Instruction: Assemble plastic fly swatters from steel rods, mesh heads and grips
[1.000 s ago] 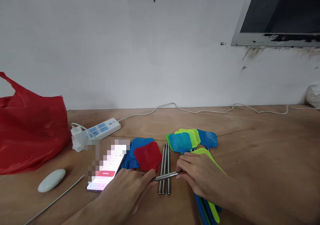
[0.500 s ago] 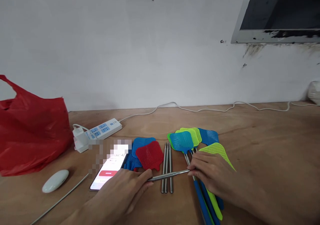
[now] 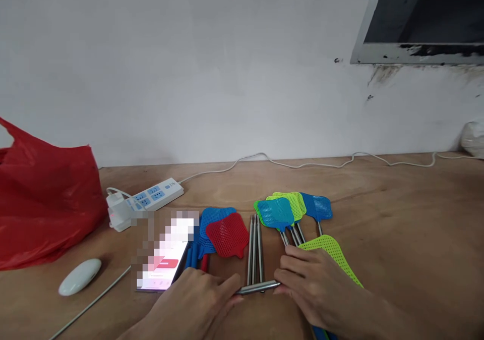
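Observation:
My left hand [image 3: 192, 307] and my right hand [image 3: 315, 292] each pinch one end of a short metal rod [image 3: 259, 287] that lies crosswise near the table's front edge. It crosses the near ends of three more metal rods [image 3: 254, 244] lying side by side. Left of those lie a red swatter head [image 3: 227, 235] and blue swatter heads [image 3: 214, 217]. To the right is a fan of assembled fly swatters [image 3: 291, 209] in blue, teal and green. A light green swatter head [image 3: 330, 251] rests by my right hand.
A lit phone [image 3: 166, 262] lies by my left hand. Farther left are a white power strip [image 3: 151, 197], a white oval mouse [image 3: 80, 276] and a red plastic bag [image 3: 41, 209]. White cable [image 3: 302, 166] runs along the wall. The wooden table [image 3: 416, 229] stretches right.
The rod between my hands has grown shorter and come nearer the front edge. My right hand has moved left and toward me, uncovering the swatters' metal shafts.

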### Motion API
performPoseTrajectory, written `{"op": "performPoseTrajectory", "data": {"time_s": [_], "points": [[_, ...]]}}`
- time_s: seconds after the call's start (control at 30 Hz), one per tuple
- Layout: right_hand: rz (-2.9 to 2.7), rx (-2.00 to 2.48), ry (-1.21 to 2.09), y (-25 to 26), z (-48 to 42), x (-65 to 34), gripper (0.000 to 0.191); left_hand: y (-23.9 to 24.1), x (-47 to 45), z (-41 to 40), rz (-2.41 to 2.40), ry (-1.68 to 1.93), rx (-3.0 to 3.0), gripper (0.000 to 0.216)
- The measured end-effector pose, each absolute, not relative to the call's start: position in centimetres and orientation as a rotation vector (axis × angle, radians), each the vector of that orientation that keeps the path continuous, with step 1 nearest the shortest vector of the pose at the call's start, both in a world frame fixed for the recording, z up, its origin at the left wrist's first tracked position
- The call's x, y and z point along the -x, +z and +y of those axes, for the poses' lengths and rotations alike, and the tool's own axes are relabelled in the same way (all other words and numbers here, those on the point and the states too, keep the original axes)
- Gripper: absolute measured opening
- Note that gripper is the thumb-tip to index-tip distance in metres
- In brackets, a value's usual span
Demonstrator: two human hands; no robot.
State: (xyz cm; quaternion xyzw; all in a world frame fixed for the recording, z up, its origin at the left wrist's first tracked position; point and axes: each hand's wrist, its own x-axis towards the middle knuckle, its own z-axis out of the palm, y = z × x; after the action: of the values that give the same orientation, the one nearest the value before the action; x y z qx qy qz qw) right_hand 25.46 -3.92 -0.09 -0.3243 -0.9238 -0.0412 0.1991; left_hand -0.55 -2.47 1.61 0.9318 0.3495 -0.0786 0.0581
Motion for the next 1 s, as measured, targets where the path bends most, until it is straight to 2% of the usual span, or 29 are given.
{"op": "performPoseTrajectory", "data": {"time_s": [0.2,0.53,0.73,0.9,1.0], "points": [[-2.56,0.891,-0.056,0.9,-2.9,-27.3,0.032,1.7,2.4,-2.0,1.037,-0.077,-2.822,0.034],[-2.632,1.122,-0.005,0.2,-2.2,-27.6,0.02,0.2,3.5,-0.3,0.982,0.01,-2.826,0.044],[-2.674,1.111,-0.076,-0.1,-3.1,-28.1,0.017,-0.3,4.1,-0.7,1.041,0.0,-2.808,0.047],[-2.649,0.971,-0.346,-0.1,-3.3,-27.4,0.025,0.0,3.9,-0.9,1.01,0.035,-2.769,0.046],[-2.608,0.98,-0.393,-0.3,-3.1,-27.5,0.025,0.1,3.7,-0.8,1.048,0.058,-2.79,0.046]]}}
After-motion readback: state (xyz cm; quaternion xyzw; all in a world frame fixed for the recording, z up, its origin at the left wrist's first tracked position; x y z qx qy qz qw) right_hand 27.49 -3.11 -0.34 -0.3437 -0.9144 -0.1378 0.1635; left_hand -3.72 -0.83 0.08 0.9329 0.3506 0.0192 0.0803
